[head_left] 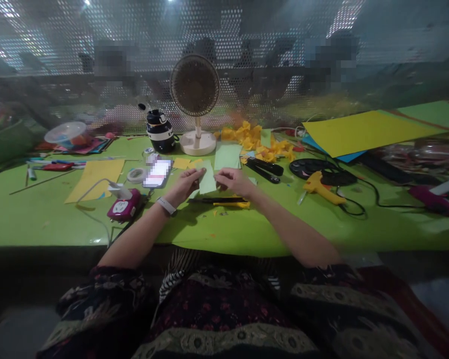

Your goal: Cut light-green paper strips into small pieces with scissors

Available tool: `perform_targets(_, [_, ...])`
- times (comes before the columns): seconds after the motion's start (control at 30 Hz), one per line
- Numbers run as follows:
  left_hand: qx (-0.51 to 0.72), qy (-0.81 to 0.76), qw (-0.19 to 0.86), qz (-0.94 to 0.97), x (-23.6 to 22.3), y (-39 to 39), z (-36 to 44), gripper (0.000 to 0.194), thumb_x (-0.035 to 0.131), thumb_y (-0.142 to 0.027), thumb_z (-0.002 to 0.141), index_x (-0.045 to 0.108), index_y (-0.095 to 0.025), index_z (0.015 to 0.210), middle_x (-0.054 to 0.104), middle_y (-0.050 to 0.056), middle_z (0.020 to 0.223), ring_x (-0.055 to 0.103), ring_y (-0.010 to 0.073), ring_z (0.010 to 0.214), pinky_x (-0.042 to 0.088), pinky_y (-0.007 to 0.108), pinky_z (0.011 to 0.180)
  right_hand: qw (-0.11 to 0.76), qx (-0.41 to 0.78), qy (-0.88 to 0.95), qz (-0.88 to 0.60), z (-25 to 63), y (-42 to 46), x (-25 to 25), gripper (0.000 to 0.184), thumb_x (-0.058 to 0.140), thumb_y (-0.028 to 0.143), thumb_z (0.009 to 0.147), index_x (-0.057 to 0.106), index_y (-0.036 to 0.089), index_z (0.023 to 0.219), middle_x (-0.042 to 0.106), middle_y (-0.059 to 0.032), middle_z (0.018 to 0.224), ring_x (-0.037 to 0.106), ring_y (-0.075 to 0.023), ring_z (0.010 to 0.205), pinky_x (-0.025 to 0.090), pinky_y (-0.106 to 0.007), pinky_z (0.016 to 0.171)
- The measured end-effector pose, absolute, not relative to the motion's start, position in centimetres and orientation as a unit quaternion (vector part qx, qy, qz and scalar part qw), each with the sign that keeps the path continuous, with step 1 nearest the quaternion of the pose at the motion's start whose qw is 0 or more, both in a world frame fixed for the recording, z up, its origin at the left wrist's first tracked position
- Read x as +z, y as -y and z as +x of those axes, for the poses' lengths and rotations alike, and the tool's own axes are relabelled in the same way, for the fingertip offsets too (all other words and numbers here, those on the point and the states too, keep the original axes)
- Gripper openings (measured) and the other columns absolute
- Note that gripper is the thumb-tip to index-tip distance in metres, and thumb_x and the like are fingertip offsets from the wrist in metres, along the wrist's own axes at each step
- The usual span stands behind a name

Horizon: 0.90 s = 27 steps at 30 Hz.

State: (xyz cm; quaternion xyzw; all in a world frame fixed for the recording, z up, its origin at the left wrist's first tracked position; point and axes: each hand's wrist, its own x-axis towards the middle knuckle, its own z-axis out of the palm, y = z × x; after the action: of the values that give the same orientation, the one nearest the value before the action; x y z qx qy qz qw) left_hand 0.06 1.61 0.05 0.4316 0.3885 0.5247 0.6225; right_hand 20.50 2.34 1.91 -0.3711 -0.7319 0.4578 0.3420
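Between my two hands is a small piece of pale green paper (208, 180), held just above the green tabletop (194, 234). My left hand (188, 183) pinches its left edge between thumb and fingers. On the other side, my right hand (232, 181) has its fingers closed at the paper's right edge. Another pale green sheet (227, 155) lies right behind my hands. A long dark tool (202, 200) and a yellow-and-black tool (234, 203), perhaps a cutter, lie just in front of them. Beyond my right hand rests a black stapler (264, 168).
A fan (195, 87) and a black-and-white bottle (160, 132) stand at the back, beside crumpled yellow paper (247, 134). Leftward are a phone (157, 173), tape roll (136, 175) and purple power adapter (124, 205). A yellow glue gun (322, 188) with its cable lies right.
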Motion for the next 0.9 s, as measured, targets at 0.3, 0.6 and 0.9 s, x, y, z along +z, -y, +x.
perform_targets(0.3, [0.544, -0.396, 0.651, 0.352, 0.3, -1.4, 0.4, 0.013, 0.083, -0.02, 0.08, 0.072, -0.013, 0.08, 0.074, 0.002, 0.075, 0.067, 0.0092, 0.065, 0.057, 0.021, 0.069, 0.413, 0.12, 0.864, -0.264, 20.8, -2.9, 0.8, 0.014, 0.07, 0.03, 0.091, 0.08, 0.028, 0.101, 0.063, -0.0078, 0.137, 0.055, -0.0286, 0.128, 0.045, -0.053, 0.111])
perform_targets(0.6, [0.554, -0.357, 0.667, 0.347, -0.1, -1.3, 0.5, 0.007, 0.079, -0.015, 0.084, 0.072, -0.012, 0.082, 0.073, 0.002, 0.072, 0.067, 0.0093, 0.062, 0.057, 0.02, 0.066, 0.369, 0.092, 0.896, -0.227, 20.6, -3.2, -0.1, 0.036, 0.065, 0.013, 0.086, 0.077, 0.033, 0.113, 0.055, -0.0038, 0.151, 0.047, -0.0305, 0.14, 0.038, -0.058, 0.117])
perform_targets(0.9, [0.534, -0.318, 0.697, 0.359, -0.1, -0.5, 1.4, 0.014, 0.077, -0.026, 0.086, 0.074, -0.017, 0.095, 0.079, 0.005, 0.09, 0.075, 0.0171, 0.084, 0.058, 0.039, 0.096, 0.519, 0.311, 0.719, -0.342, 19.3, -2.3, -0.4, 0.043, 0.07, 0.063, 0.084, 0.066, 0.021, 0.081, 0.068, -0.0125, 0.116, 0.065, -0.025, 0.103, 0.057, -0.041, 0.087])
